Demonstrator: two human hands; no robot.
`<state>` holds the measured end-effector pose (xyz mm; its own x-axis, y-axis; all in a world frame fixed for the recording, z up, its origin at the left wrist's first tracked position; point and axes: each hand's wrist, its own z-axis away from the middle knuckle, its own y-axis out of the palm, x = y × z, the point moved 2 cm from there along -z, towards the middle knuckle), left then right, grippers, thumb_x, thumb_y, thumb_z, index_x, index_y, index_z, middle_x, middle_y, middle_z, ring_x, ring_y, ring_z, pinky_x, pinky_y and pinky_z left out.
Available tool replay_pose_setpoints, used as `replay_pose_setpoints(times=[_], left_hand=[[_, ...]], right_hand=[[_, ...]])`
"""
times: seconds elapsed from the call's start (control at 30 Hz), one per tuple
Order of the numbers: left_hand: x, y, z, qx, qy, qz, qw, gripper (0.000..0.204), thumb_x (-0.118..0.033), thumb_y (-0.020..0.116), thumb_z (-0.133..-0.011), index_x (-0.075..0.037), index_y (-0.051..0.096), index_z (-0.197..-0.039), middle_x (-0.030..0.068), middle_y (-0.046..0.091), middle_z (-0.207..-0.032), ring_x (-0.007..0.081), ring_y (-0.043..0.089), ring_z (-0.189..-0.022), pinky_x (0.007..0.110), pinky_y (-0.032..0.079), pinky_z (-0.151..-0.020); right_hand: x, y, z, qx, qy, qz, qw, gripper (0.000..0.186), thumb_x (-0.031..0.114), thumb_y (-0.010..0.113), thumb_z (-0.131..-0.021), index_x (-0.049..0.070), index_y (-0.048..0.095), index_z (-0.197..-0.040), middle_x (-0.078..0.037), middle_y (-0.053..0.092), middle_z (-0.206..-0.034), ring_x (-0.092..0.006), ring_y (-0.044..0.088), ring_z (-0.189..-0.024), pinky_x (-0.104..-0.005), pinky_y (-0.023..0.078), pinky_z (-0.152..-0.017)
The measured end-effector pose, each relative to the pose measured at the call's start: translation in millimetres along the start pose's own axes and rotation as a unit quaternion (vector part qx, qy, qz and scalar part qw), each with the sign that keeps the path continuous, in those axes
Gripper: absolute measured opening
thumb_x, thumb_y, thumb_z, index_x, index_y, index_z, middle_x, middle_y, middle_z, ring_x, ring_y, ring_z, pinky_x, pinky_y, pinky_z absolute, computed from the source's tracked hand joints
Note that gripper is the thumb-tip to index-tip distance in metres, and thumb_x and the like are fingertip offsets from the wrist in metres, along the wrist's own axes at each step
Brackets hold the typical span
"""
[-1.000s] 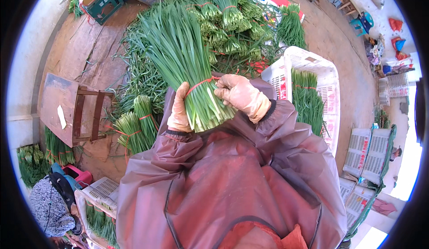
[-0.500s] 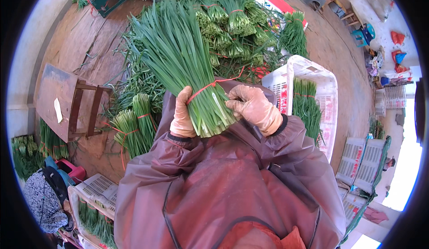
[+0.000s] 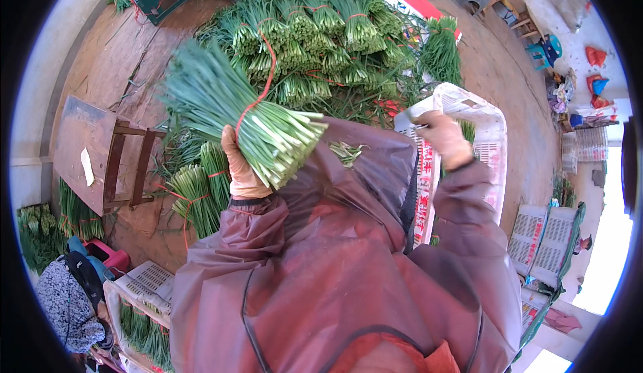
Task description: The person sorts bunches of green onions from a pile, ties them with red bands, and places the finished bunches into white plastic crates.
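My left hand (image 3: pixel 242 165) is closed round a bunch of garlic chives (image 3: pixel 221 98), its pale stem ends pointing right toward me and its leaves up and left. A red tie (image 3: pixel 251 108) circles the stems, one loose end standing up. My right hand (image 3: pixel 445 138), in a glove and smeared by motion, is over the near-left rim of a white plastic crate (image 3: pixel 495 145). Its fingers are curled, and something dark and thin shows at them that I cannot make out. Short chive pieces (image 3: pixel 347 152) lie on the maroon apron (image 3: pixel 382 145) over my lap.
Tied chive bunches (image 3: pixel 315 38) are heaped ahead, with more bunches (image 3: pixel 201 185) at my left knee. A wooden stool (image 3: pixel 100 152) lies on its side at left. A person in a speckled garment (image 3: pixel 63 299) is at lower left, near another crate (image 3: pixel 144 292).
My left hand has moved left and tilted the chive bunch, turning its stem ends to the right. My right hand has left the tie and swung right to the crate. Chive pieces now show on my lap.
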<state>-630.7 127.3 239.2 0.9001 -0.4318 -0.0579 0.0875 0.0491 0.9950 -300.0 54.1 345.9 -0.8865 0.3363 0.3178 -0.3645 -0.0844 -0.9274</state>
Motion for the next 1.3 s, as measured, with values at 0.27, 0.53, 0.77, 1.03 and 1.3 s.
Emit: replay_pose_setpoints(times=[0.27, 0.53, 0.77, 1.03, 1.3], left_hand=[[19.0, 12.5, 8.7, -0.064, -0.096, -0.027, 0.993, 0.068, -0.055, 0.056, -0.085, 0.0, 0.051, -0.124, 0.0168, 0.06, -0.118, 0.0308, 0.06, -0.105, 0.044, 0.047, -0.095], [24.9, 11.0, 6.7, -0.115, -0.066, -0.056, 0.99, 0.065, -0.052, 0.058, -0.085, 0.001, 0.052, -0.122, 0.0168, 0.061, -0.115, 0.0298, 0.061, -0.102, 0.042, 0.049, -0.092], [20.7, 8.1, 0.7, -0.068, -0.075, -0.031, 0.994, 0.066, -0.055, 0.053, -0.087, -0.003, 0.051, -0.126, 0.0155, 0.058, -0.122, 0.0317, 0.056, -0.112, 0.046, 0.042, -0.101], [23.6, 8.1, 1.4, -0.069, -0.091, -0.026, 0.993, 0.068, -0.056, 0.052, -0.087, -0.001, 0.05, -0.126, 0.0178, 0.056, -0.124, 0.0339, 0.055, -0.113, 0.048, 0.041, -0.102], [25.6, -7.7, -5.4, -0.072, -0.078, -0.064, 0.992, 0.07, -0.056, 0.054, -0.087, 0.001, 0.049, -0.127, 0.0189, 0.057, -0.122, 0.0337, 0.056, -0.111, 0.047, 0.044, -0.099]], right_hand=[[158.4, 42.4, 6.4, 0.024, -0.305, -0.2, 0.931, 0.029, 0.012, 0.071, -0.075, 0.008, 0.066, -0.103, -0.011, 0.061, -0.093, -0.0277, 0.06, -0.087, -0.036, 0.049, -0.076], [142.3, 71.4, 11.8, 0.02, -0.208, -0.178, 0.962, 0.022, 0.025, 0.061, -0.086, 0.005, 0.064, -0.094, -0.017, 0.063, -0.091, -0.0362, 0.059, -0.089, -0.0433, 0.047, -0.077], [96.4, 15.0, 35.5, 0.248, -0.223, -0.305, 0.892, 0.016, 0.019, 0.062, -0.087, 0.003, 0.061, -0.085, -0.011, 0.061, -0.077, -0.0223, 0.061, -0.066, -0.0342, 0.048, -0.06], [69.4, -152.1, 67.9, -0.048, -0.279, -0.21, 0.936, 0.015, 0.012, 0.061, -0.081, -0.003, 0.064, -0.079, -0.01, 0.062, -0.074, -0.0145, 0.051, -0.059, -0.0281, 0.036, -0.052], [-7.7, -203.1, -0.5, -0.299, -0.251, -0.12, 0.913, 0.011, 0.017, 0.054, -0.086, 0.008, 0.058, -0.092, -0.006, 0.057, -0.088, -0.0181, 0.054, -0.079, -0.028, 0.044, -0.071]])
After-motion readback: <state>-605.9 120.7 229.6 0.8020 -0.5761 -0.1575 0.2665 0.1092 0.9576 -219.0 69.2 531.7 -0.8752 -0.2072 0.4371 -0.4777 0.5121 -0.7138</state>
